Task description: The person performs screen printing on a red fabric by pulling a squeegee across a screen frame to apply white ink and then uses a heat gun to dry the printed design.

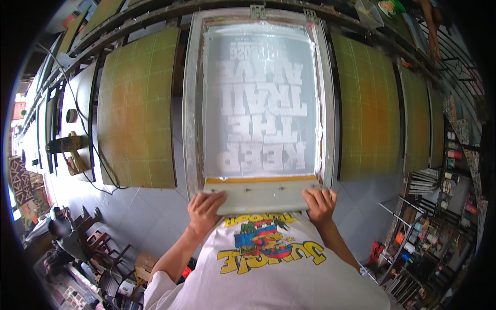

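Observation:
A screen-printing frame [191, 103] lies in front of me, its pale grey mesh [258, 106] showing large white stencilled lettering. At its near end rests a wide squeegee [263, 199] with a pale handle and a yellow-orange blade. My left hand [205, 205] grips the squeegee's left end, fingers curled over the handle. My right hand [319, 204] grips the right end in the same way. The squeegee sits just inside the frame's near part, close against the front of my white printed T-shirt [263, 274]. Metal clamps [257, 10] show at the frame's far edge.
Green-orange boards [137, 108] line both sides. A yellow-black power tool [75, 155] with a cord lies left. Plastic containers [369, 13] sit at far right. A seated person [59, 232] is lower left; another person's limb [431, 26] shows upper right. A cluttered rack [423, 237] stands lower right.

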The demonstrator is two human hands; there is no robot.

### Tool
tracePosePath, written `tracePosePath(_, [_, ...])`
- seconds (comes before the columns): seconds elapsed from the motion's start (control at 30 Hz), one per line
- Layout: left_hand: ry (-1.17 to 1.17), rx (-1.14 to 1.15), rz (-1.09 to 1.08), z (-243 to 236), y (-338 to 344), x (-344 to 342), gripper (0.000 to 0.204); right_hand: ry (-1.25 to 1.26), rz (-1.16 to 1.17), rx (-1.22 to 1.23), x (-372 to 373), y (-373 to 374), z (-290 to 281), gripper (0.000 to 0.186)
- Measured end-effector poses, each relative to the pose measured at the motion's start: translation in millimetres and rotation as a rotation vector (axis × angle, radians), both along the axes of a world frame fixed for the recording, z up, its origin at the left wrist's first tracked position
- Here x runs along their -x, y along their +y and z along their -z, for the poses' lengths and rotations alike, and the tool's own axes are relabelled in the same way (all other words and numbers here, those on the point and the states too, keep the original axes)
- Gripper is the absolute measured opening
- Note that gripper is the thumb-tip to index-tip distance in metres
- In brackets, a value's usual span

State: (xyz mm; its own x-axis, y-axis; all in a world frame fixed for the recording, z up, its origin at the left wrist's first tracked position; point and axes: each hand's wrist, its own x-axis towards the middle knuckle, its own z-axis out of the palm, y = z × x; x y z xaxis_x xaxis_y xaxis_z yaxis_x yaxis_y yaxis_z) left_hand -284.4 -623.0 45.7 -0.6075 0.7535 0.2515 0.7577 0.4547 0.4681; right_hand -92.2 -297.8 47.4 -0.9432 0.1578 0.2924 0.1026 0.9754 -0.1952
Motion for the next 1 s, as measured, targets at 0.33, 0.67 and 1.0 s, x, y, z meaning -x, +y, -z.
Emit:
tracePosePath(0.33, [0.181,-0.081,0.01,32.5,78.8,132.9,0.05,0.137,-0.018,0.031,130.2,79.3,34.2,0.02])
tracePosePath(0.67, [0.289,-0.119,-0.024,38.0,217.9,361.1,0.037,0.27,-0.1,-0.013,364.0,224.9,41.5,0.014])
tracePosePath(1.0, [-0.084,0.446,0.018,-76.8,236.7,415.2,0.069,-0.441,-0.089,0.151,396.6,249.6,-76.6,0.041])
